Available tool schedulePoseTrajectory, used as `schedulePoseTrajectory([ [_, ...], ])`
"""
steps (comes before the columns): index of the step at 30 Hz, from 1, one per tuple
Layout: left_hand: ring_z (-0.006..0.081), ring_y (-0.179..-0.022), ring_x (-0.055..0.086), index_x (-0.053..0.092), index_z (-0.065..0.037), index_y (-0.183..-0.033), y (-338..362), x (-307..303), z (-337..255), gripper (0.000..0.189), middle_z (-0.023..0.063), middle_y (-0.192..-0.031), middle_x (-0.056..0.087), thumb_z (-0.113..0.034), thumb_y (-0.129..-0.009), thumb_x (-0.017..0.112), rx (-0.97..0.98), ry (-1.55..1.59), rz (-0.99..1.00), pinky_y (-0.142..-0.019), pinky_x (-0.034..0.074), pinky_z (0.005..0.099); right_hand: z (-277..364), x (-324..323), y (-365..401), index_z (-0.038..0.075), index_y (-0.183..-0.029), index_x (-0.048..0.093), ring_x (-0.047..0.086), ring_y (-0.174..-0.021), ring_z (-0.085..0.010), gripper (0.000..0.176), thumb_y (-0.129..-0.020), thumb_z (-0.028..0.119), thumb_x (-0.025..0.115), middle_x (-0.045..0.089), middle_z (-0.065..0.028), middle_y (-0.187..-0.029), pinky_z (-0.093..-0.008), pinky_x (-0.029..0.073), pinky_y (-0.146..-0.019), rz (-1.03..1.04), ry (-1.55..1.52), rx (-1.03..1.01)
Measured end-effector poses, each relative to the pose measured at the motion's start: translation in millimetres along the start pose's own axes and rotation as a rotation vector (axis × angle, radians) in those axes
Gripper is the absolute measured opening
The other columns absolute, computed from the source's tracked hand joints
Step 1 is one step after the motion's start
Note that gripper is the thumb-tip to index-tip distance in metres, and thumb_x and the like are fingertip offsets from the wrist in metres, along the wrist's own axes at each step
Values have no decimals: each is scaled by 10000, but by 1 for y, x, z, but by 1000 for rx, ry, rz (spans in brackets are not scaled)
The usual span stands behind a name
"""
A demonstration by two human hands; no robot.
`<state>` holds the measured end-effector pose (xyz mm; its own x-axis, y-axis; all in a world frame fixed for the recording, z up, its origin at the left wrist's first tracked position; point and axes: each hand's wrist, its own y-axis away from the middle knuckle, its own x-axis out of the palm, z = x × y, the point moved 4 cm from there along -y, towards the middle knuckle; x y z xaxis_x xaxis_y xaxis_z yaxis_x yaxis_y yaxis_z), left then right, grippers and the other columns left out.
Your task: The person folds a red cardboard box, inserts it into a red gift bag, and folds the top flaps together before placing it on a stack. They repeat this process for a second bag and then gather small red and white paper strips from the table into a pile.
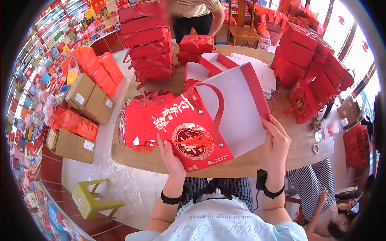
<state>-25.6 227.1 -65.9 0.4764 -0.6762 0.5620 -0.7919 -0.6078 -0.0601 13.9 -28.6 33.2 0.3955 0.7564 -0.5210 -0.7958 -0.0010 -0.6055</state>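
the open box (237, 114), white inside and red along its side, is held tilted above the near part of the bench (245, 163). its right edge is gripped by the right hand (277, 138); the grip of the left hand (172, 157) is closed on the lower left edge of the red panel (192, 122). on the panel, 1 red tassel (199, 140) and 1 ribbon handle (221, 108) with 2 metal studs are shown. to the left, flat red pieces (138, 120) are piled; farther back, stacked red boxes (148, 44) and white sheets (261, 76) are seen.
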Motion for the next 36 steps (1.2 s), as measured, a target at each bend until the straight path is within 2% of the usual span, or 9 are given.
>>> schedulePoseTrajectory([
  [7, 152, -1107, 446, 186, -10, -1379, -3, -5, -8, 530, 112, -1273, 403, -286, -957, 351, 1, -155, 42, -919, 384, 285, -5, 9, 5, -21, -1003, 589, 630, -873, -258, 272, -778, -102, 460, 612, -152, -1037, -305, 496, -734, 35, 32, 79],
  [16, 164, -1146, 409, 204, -6, -1373, 3, 0, 8, 514, 117, -1297, 375, -289, -965, 337, 26, -295, 161, -959, 340, 293, -3, 25, 18, 18, -1028, 578, 622, -847, -299, 304, -758, -84, 481, 605, -144, -1045, -339, 504, -699, 98, 116, -2],
  [18, 174, -1174, 381, 201, -9, -1374, 4, 3, 14, 535, 120, -1314, 351, -316, -961, 347, 47, -314, 228, -980, 314, 302, -5, 34, 24, 39, -1096, 554, 617, -871, -303, 346, -774, -68, 488, 599, -157, -1056, -340, 500, -724, 225, -52, 274],
  [21, 175, -1173, 384, 190, -9, -1378, 9, 11, 15, 559, 123, -1313, 355, -334, -957, 358, 38, -288, 250, -977, 318, 303, -10, 46, 31, 36, -1152, 523, 609, -888, -311, 371, -789, -39, 502, 593, -175, -1061, -339, 499, -730, 282, -258, 171],
  [23, 175, -1173, 384, 171, -8, -1385, 10, 11, 16, 577, 127, -1311, 357, -342, -955, 361, 35, -277, 242, -976, 319, 304, -17, 50, 36, 15, -1173, 514, 622, -878, -257, 342, -832, 1, 505, 604, -176, -1046, -313, 488, -751, 330, -322, 225],
  [25, 182, -1177, 383, 155, -7, -1391, 11, 16, 13, 593, 134, -1312, 356, -353, -954, 356, 72, -362, 289, -983, 311, 310, -32, 60, 46, -19, -1168, 511, 606, -870, -181, 304, -869, 34, 505, 620, -136, -970, -278, 472, -770, 499, -574, 424],
  [29, 192, -1188, 374, 148, -6, -1392, 19, 15, 19, 598, 138, -1320, 346, -359, -954, 349, 152, -490, 291, -992, 297, 317, -39, 67, 57, -34, -1169, 512, 572, -901, -138, 300, -884, 58, 513, 597, -100, -957, -262, 455, -802, 515, -620, 410],
  [32, 195, -1211, 350, 135, -13, -1396, 24, 17, 27, 584, 134, -1365, 288, -345, -958, 332, 136, -404, 267, -1002, 284, 318, -38, 62, 61, -26, -1222, 472, 541, -998, -157, 385, -860, 72, 555, 532, -99, -1104, -282, 449, -849, 464, -818, 413],
  [36, 194, -1232, 327, 108, -19, -1401, 28, 23, 34, 603, 125, -1388, 251, -340, -952, 350, 21, -298, 298, -1020, 272, 325, -37, 37, 62, -7, -1281, 402, 520, -1047, -166, 478, -844, 76, 576, 510, -100, -1168, -296, 442, -877, 409, -729, 313],
])
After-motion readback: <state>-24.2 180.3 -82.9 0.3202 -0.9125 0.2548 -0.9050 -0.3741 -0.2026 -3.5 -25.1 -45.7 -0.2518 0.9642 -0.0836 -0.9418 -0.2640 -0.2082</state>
